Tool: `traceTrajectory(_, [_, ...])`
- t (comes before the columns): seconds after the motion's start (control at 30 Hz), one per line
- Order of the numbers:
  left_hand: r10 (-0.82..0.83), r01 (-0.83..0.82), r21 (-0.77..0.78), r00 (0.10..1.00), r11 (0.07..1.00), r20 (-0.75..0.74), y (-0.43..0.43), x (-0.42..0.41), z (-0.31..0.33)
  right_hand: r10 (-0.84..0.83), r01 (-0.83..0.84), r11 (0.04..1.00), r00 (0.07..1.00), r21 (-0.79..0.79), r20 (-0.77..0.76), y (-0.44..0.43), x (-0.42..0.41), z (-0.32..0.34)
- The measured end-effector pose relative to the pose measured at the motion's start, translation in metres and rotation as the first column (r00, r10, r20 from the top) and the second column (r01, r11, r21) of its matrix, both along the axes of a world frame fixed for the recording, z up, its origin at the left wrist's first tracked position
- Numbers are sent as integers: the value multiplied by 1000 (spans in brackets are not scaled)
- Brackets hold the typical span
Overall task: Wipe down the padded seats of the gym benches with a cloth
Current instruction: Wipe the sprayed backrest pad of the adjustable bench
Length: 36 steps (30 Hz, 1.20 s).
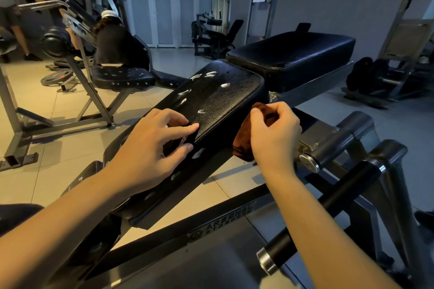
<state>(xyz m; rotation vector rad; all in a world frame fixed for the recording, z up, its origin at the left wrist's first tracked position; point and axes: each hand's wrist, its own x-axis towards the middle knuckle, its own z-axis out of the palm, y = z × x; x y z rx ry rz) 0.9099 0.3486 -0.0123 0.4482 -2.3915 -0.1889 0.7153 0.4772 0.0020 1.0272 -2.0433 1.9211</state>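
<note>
A black padded bench seat (218,98) with several white tears slopes up through the middle of the head view. My left hand (150,145) rests on its near left edge, with the fingers bent over the rim and the thumb against its side. My right hand (272,134) grips a brown cloth (244,145) bunched against the pad's right side. Beyond it lies a second black pad (291,56), flat and wider.
The bench's steel frame and a black roller bar (328,209) run under my right forearm. Another torn bench (122,75) and a machine with a person on it stand at the left. Weight plates (366,73) lie at the right. More machines stand at the back wall.
</note>
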Motion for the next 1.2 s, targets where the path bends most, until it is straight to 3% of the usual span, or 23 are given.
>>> traceTrajectory(0.07, [-8,8,12,1000,1000,-1,-1,0,-1,25,-24,1000,998,10,-54,-2,11,-7])
traceTrajectory(0.23, [-30,30,54,999,998,-14,-6,1,-4,171,-114,978,917,172,-362,-2,36,-37])
traceTrajectory(0.27, [-33,34,61,999,998,-18,-7,1,-3,161,-104,980,914,170,-371,-1,29,-34])
traceTrajectory(0.4, [-23,23,34,1000,999,-6,-3,0,-1,-2,7,1000,985,30,-173,4,-13,-9])
traceTrajectory(0.47, [-16,16,28,1000,999,-4,-2,1,-2,-11,17,1000,973,25,-232,3,-7,-11])
traceTrajectory(0.63, [-24,25,27,1000,999,-4,-3,2,-1,207,-110,971,825,211,-526,-1,41,-39])
traceTrajectory(0.77, [-15,15,-16,1000,1000,11,-2,1,1,-3,29,997,947,76,-322,-1,-7,-10])
traceTrajectory(0.83, [-3,4,-35,1000,999,14,0,1,0,-82,90,996,957,15,-277,0,-18,-2])
traceTrajectory(0.93, [-11,11,-30,1000,999,12,-1,1,-1,25,-9,999,932,45,-362,-4,11,-21])
traceTrajectory(1.07, [-19,19,-7,1000,1000,0,-2,1,-1,236,-125,967,769,221,-594,-1,41,-46])
traceTrajectory(1.2, [-3,3,-25,1000,1000,-4,0,0,1,-7,29,998,931,54,-365,0,-12,-14])
